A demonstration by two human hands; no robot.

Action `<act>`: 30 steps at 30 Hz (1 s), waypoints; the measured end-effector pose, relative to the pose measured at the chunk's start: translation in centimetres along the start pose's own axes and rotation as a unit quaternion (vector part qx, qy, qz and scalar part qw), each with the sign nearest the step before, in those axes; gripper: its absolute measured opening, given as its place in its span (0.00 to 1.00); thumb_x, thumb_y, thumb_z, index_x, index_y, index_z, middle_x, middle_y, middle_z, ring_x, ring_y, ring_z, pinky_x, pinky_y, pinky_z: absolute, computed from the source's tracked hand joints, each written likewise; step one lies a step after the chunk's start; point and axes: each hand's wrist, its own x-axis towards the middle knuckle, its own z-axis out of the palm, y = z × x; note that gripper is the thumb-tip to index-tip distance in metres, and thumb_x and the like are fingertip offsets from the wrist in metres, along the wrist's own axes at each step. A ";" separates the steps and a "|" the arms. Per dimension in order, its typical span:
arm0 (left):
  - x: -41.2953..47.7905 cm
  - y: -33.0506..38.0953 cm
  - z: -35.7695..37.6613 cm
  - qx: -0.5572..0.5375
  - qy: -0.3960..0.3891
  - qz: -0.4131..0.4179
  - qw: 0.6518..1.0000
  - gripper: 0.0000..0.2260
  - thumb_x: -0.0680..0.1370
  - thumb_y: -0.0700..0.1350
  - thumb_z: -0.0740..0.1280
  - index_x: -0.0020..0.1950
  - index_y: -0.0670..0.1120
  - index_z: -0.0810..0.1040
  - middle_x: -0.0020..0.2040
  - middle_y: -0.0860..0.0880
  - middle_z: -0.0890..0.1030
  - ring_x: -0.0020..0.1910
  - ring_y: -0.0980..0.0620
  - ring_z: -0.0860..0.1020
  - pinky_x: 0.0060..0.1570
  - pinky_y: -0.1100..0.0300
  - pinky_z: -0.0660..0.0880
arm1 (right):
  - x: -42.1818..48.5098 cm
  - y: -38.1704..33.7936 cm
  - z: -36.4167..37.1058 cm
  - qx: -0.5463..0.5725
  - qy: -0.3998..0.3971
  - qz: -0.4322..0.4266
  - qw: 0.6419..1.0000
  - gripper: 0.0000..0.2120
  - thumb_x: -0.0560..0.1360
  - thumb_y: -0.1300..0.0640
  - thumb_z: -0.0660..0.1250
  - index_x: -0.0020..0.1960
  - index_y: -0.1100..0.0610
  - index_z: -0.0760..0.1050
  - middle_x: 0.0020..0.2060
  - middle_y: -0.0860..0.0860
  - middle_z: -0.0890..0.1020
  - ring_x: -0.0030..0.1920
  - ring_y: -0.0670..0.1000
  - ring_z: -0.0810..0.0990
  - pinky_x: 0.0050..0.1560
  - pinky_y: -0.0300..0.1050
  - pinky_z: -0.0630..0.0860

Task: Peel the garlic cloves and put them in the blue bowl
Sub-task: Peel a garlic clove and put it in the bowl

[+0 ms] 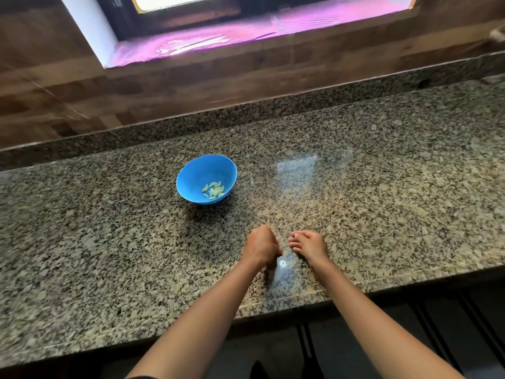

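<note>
**Table**: speckled granite top in grey, black and tan, with a low granite upstand along its far edge. A pale glare patch lies right of centre.

**Blue bowl**: round, plastic-looking, upright on the table left of centre, well apart from both hands.

**Peeled garlic cloves**: a small cluster of pale, curved cloves on the bowl's floor, toward its near right side. The exact count cannot be told.

**Left hand**: near the table's front edge, back of the hand up, fingers curled under into a tight fist. Whether it holds anything is hidden.

**Right hand**: just beside the left hand, not touching it. The fingers are bent and point left, with the thumb tip laid on the forefinger. I cannot tell whether anything is pinched.

**Wall**: brown, wood-patterned, behind the upstand.

**Window sill**: above the wall, washed in pink-violet light.
</note>
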 end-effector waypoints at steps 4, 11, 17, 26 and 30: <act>-0.9 0.6 0.6 0.097 0.033 0.067 0.992 0.03 0.76 0.37 0.66 0.46 0.39 0.79 0.44 0.44 0.81 0.42 0.49 0.79 0.45 0.56 0.79 | -0.2 0.1 -0.2 -0.002 -0.015 -0.009 1.000 0.07 0.77 0.63 0.61 0.51 0.61 0.76 0.43 0.55 0.82 0.45 0.52 0.81 0.47 0.41 0.78; -1.8 -0.9 -1.6 -0.308 -0.035 -0.012 0.951 0.05 0.71 0.36 0.71 0.45 0.37 0.82 0.39 0.43 0.83 0.36 0.51 0.80 0.42 0.60 0.80 | -1.6 -1.2 -1.0 -0.087 -0.171 -0.053 0.980 0.09 0.77 0.59 0.62 0.50 0.61 0.79 0.43 0.57 0.82 0.40 0.51 0.81 0.37 0.39 0.79; -2.5 -1.6 -3.3 -0.374 -0.050 -0.008 0.926 0.06 0.71 0.34 0.71 0.46 0.34 0.81 0.36 0.43 0.82 0.32 0.52 0.80 0.35 0.62 0.79 | -2.5 -2.8 -0.8 -0.065 -0.258 -0.052 0.963 0.10 0.76 0.61 0.64 0.54 0.62 0.78 0.44 0.56 0.84 0.37 0.51 0.82 0.33 0.39 0.79; -2.2 -3.5 -4.1 -0.330 0.006 0.064 0.942 0.04 0.70 0.33 0.71 0.45 0.37 0.82 0.39 0.43 0.83 0.37 0.48 0.81 0.42 0.56 0.80 | -1.8 -4.1 -0.1 -0.055 -0.326 0.021 0.943 0.07 0.74 0.60 0.65 0.49 0.62 0.80 0.43 0.58 0.84 0.29 0.46 0.77 0.27 0.34 0.70; -2.1 -4.5 -4.9 -0.041 0.058 0.217 0.974 0.05 0.74 0.39 0.69 0.48 0.40 0.82 0.40 0.48 0.83 0.35 0.53 0.79 0.41 0.61 0.79 | -1.7 -4.3 0.6 -0.115 -0.319 -0.037 0.940 0.05 0.73 0.61 0.67 0.44 0.61 0.81 0.35 0.54 0.83 0.28 0.46 0.75 0.26 0.33 0.68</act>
